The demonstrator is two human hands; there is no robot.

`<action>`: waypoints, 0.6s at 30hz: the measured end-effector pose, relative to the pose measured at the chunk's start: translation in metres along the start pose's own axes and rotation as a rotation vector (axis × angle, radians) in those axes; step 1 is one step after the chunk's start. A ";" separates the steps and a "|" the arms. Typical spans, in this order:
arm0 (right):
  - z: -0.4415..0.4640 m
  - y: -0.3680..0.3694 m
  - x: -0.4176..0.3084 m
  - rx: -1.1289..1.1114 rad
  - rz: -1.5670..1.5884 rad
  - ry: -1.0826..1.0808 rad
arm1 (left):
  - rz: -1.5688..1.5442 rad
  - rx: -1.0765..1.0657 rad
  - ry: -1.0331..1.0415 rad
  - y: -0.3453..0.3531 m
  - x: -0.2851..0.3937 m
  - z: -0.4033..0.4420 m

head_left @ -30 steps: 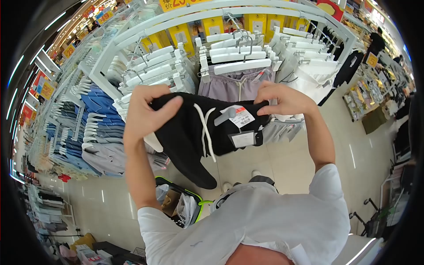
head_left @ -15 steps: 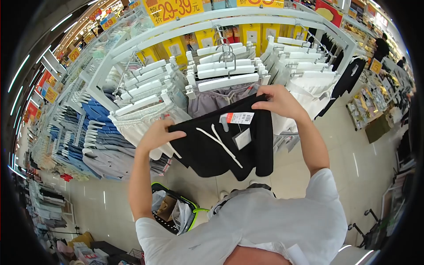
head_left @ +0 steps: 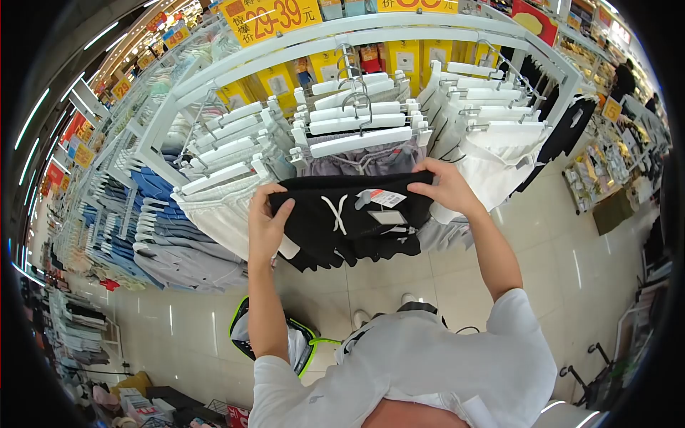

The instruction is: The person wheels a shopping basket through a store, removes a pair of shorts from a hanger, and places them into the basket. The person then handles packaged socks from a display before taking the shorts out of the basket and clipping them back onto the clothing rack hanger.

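Black shorts [head_left: 314, 228] with a white drawstring hang between my two hands, spread wide at the waistband. My left hand [head_left: 270, 220] pinches the waistband's left corner, thumb in front. At the opposite corner my right hand [head_left: 444, 187] grips it the same way. A price tag [head_left: 382, 197] and a paler hang tag [head_left: 387, 217] dangle on the front of the cloth. Right behind the shorts, grey-purple shorts [head_left: 335, 164] hang from a white clip hanger [head_left: 362, 141] on the rack.
White shorts [head_left: 499, 167] hang on the rack's right side, pale ones [head_left: 221, 207] on its left. A white rack rail [head_left: 371, 34] runs across the back. Blue and grey clothes [head_left: 178, 250] hang further left. A green-rimmed basket [head_left: 308, 349] stands on the floor below my left arm.
My left hand has moved right and my right hand slightly down. The shorts are now level and the hem has swung away from me. The drawstring ends and tags have swung with them.
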State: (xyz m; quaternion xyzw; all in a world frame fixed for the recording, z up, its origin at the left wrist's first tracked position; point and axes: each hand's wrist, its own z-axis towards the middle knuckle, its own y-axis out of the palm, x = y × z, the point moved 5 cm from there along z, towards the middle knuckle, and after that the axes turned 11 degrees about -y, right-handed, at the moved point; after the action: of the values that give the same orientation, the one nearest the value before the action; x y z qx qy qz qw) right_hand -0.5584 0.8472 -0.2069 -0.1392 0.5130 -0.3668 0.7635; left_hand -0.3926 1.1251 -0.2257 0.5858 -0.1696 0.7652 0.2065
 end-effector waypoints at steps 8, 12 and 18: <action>0.003 0.024 0.018 -0.262 -0.010 0.055 | -0.006 -0.097 0.002 0.010 -0.005 -0.021; 0.015 0.036 0.026 -0.429 -0.077 0.009 | -0.082 -0.019 -0.041 -0.002 -0.017 -0.016; 0.016 0.030 0.025 -0.412 0.026 -0.004 | -0.076 0.054 -0.130 -0.011 -0.029 -0.016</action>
State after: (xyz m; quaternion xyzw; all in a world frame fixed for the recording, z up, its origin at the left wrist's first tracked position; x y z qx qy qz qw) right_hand -0.5264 0.8476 -0.2349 -0.2865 0.5773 -0.2440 0.7247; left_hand -0.3934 1.1389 -0.2579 0.6454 -0.1395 0.7215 0.2083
